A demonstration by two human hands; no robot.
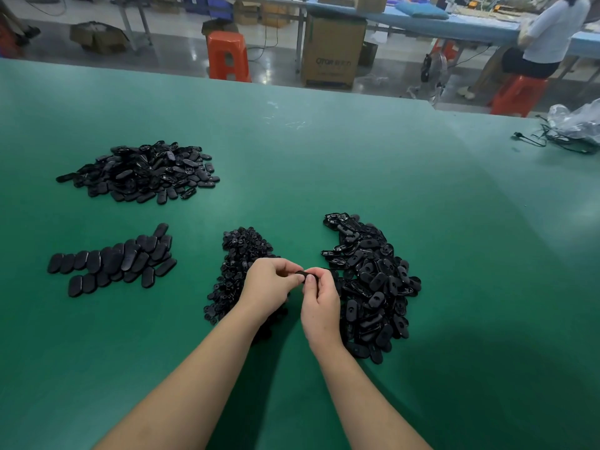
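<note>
My left hand (269, 285) and my right hand (319, 303) meet above the green table (324, 164) and together pinch one small black plastic part (303, 275) between their fingertips. Under my left hand lies a heap of small round black pieces (238, 254). To the right of my right hand is a pile of black oval shells (373, 280), many showing their hollow inner side. Most of the held part is hidden by my fingers.
A far-left pile of black oval shells (146, 172) and a neat overlapping batch of smooth oval pieces (113, 261) lie on the left. A plastic bag with black cables (571, 131) sits at the right edge. Beyond the table are orange stools (227, 55), a cardboard box (331, 50) and a seated person (545, 37).
</note>
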